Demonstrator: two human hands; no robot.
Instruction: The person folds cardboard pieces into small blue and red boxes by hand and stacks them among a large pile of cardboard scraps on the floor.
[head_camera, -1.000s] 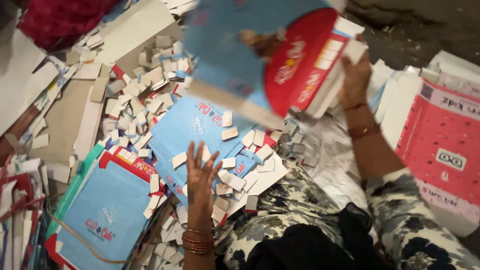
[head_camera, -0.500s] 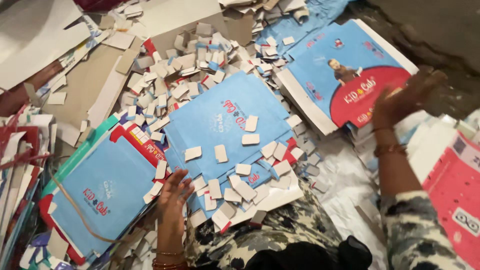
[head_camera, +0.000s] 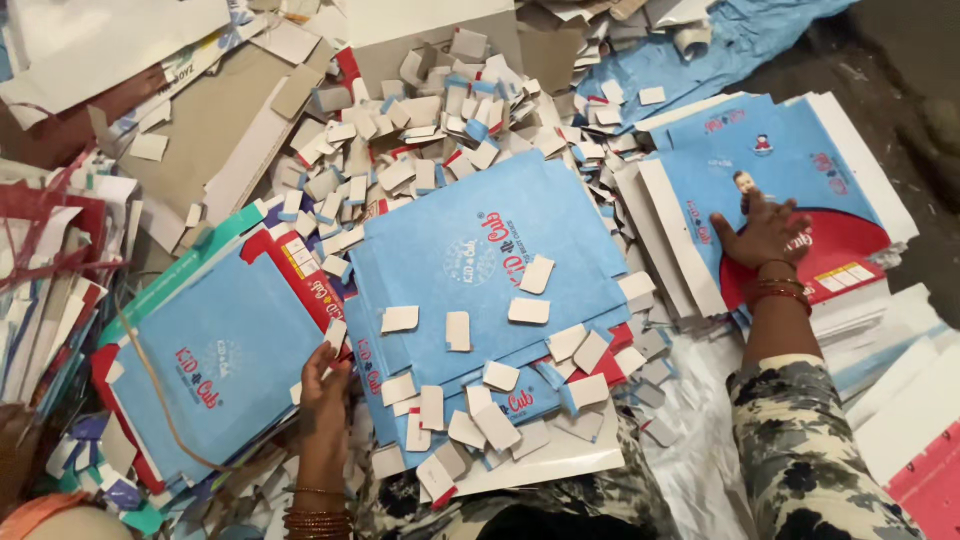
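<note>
Blue-and-red printed carton sheet (head_camera: 790, 200) lies flat on top of the stack of like sheets (head_camera: 680, 250) at the person's right. A second ago that sheet was up in the air in the right hand; half a second ago it was just landing; now it is down and flat. Right hand (head_camera: 765, 235) rests palm-down on it, fingers (head_camera: 750, 205) spread and flat, pressing, gripping nothing. Sheet extends beyond the fingertips on all sides.

Left hand (head_camera: 325, 385) has shifted left since then, now at the near edge of the middle blue sheet (head_camera: 480, 270), fingers curled loosely against its lower-left corner; whether they pinch the edge cannot be told. Left blue sheet (head_camera: 215, 365) lies just beside that hand. Small cut cardboard scraps (head_camera: 400, 150) litter the middle sheet and pile up beyond it.
</note>
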